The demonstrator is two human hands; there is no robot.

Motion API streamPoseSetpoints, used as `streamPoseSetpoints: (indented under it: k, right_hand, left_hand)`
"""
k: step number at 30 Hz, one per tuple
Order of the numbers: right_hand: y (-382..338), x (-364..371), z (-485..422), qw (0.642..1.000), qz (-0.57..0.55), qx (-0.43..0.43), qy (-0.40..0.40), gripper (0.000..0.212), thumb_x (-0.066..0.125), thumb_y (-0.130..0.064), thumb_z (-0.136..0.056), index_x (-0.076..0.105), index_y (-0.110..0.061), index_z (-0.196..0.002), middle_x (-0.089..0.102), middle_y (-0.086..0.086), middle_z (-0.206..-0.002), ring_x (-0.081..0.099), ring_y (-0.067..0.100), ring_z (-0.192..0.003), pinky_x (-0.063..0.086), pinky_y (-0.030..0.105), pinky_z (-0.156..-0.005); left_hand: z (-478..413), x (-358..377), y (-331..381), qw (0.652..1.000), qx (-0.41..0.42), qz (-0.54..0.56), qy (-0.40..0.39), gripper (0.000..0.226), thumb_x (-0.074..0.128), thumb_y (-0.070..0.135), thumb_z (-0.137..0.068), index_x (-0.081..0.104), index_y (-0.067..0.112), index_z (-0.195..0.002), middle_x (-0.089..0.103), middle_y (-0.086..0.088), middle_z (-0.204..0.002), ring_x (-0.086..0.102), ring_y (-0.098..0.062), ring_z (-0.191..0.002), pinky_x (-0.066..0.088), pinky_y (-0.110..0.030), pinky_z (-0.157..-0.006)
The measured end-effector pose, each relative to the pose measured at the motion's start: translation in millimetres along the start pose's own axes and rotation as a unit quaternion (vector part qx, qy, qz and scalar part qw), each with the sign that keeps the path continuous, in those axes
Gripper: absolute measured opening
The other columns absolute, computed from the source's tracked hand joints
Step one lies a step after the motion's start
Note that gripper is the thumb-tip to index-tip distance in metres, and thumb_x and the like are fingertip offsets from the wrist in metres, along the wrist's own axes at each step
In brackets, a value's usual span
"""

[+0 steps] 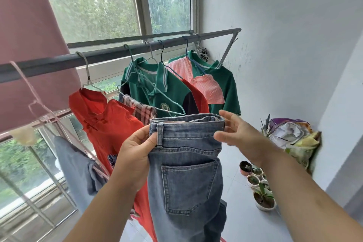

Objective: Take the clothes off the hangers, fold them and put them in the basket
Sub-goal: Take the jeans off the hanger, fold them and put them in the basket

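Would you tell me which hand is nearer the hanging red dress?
Left. The left hand overlaps the red dress; the right hand lies across the jeans from it.

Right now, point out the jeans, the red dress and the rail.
jeans [188, 182]: head view, on the back pocket.
red dress [106, 122]: head view, on the chest.
rail [106, 55]: head view, on the bare bar between hangers.
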State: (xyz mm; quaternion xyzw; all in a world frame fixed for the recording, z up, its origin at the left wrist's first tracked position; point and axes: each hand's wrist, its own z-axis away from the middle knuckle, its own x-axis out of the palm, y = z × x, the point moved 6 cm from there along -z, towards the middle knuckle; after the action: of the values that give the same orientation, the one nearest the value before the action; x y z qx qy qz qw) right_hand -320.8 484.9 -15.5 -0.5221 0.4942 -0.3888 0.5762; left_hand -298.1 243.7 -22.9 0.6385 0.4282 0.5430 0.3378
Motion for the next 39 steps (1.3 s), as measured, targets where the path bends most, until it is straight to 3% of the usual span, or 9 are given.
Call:
streamPoseSetpoints:
  k: [3, 6, 11, 14, 22, 27, 30, 34, 39]
  right_hand:
    - [27, 17, -1, 0.999, -0.011, 0.039, -0.019, 0.055, 0.083, -0.018, -0.074, 0.056, -0.025, -0.121, 0.071, -0.010, -0.112, 0.064, 0.011, -0.107, 0.048, 0.015, -0.076]
    - [34, 13, -3, 0.998, -0.048, 0.035, 0.029, 0.036, 0.080, -0.018, -0.076, 0.068, -0.020, -0.110, 0.075, -0.004, -0.105, 0.068, 0.021, -0.104, 0.053, 0.027, -0.082]
    - [23, 17, 0, 0.994, -0.105, 0.003, -0.013, 0.052, 0.085, -0.027, -0.066, 0.068, -0.022, -0.115, 0.073, 0.002, -0.115, 0.068, 0.022, -0.109, 0.049, 0.042, -0.097]
    - [15, 25, 1, 0.994, -0.106, 0.014, -0.039, 0.049, 0.082, -0.027, -0.068, 0.069, -0.018, -0.114, 0.074, 0.005, -0.111, 0.069, 0.024, -0.105, 0.051, 0.042, -0.095]
    - [-7, 26, 1, 0.983, -0.174, 0.029, 0.045, 0.023, 0.076, -0.011, -0.080, 0.073, -0.007, -0.102, 0.076, 0.014, -0.099, 0.073, 0.031, -0.092, 0.058, 0.043, -0.080]
    - [-26, 24, 0, 0.980, -0.197, 0.006, 0.041, 0.021, 0.074, -0.006, -0.080, 0.071, -0.005, -0.101, 0.076, 0.012, -0.093, 0.074, 0.026, -0.080, 0.059, 0.033, -0.063]
    - [-32, 20, -1, 0.979, -0.200, -0.005, 0.048, 0.022, 0.074, -0.008, -0.079, 0.071, -0.006, -0.101, 0.076, 0.013, -0.094, 0.074, 0.026, -0.082, 0.059, 0.033, -0.065]
    - [-30, 7, -4, 0.983, -0.163, 0.000, 0.084, 0.025, 0.078, -0.011, -0.076, 0.072, -0.006, -0.100, 0.077, 0.012, -0.094, 0.074, 0.029, -0.087, 0.059, 0.036, -0.071]
    - [-22, -12, -5, 0.990, -0.021, 0.011, 0.140, 0.015, 0.083, -0.020, -0.076, 0.074, -0.014, -0.087, 0.077, 0.001, -0.081, 0.073, 0.017, -0.073, 0.054, 0.025, -0.059]
  left_hand:
    - [2, 2, -2, 1.000, -0.004, -0.009, -0.022, 0.028, 0.059, 0.007, -0.083, 0.069, 0.002, -0.108, 0.074, -0.015, -0.097, 0.070, -0.024, -0.085, 0.060, -0.034, -0.076]
    - [1, -3, 3, 0.999, 0.005, -0.043, -0.022, 0.030, 0.060, 0.007, -0.083, 0.069, 0.005, -0.112, 0.073, -0.015, -0.103, 0.069, -0.024, -0.092, 0.059, -0.036, -0.083]
    - [-2, -11, 16, 0.993, 0.052, -0.108, -0.008, 0.029, 0.062, 0.009, -0.086, 0.070, 0.008, -0.114, 0.074, -0.012, -0.106, 0.069, -0.022, -0.097, 0.056, -0.037, -0.086]
    - [-2, -13, 19, 0.993, 0.059, -0.104, -0.002, 0.026, 0.064, 0.010, -0.084, 0.073, 0.011, -0.108, 0.075, -0.009, -0.103, 0.070, -0.018, -0.092, 0.058, -0.030, -0.079]
    - [-9, -16, 20, 0.998, 0.029, -0.051, -0.005, 0.030, 0.065, 0.017, -0.083, 0.072, 0.007, -0.110, 0.075, -0.008, -0.098, 0.069, -0.020, -0.087, 0.059, -0.032, -0.076]
    - [-6, -21, 5, 0.991, -0.055, -0.093, -0.080, 0.049, 0.066, 0.047, -0.081, 0.070, 0.009, -0.111, 0.072, -0.015, -0.112, 0.068, -0.031, -0.105, 0.058, -0.040, -0.086]
    - [3, -30, -20, 0.963, -0.136, -0.195, -0.125, 0.076, 0.079, 0.068, -0.058, 0.072, 0.007, -0.103, 0.073, -0.014, -0.104, 0.070, -0.028, -0.094, 0.057, -0.038, -0.080]
    - [6, -34, -34, 0.970, -0.128, -0.194, -0.074, 0.034, 0.074, 0.025, -0.081, 0.072, 0.002, -0.106, 0.073, -0.020, -0.105, 0.067, -0.027, -0.092, 0.057, -0.034, -0.079]
    - [7, -27, -43, 0.969, -0.137, -0.198, -0.052, 0.021, 0.058, 0.017, -0.093, 0.073, 0.006, -0.104, 0.076, -0.012, -0.097, 0.070, -0.019, -0.086, 0.055, -0.025, -0.069]
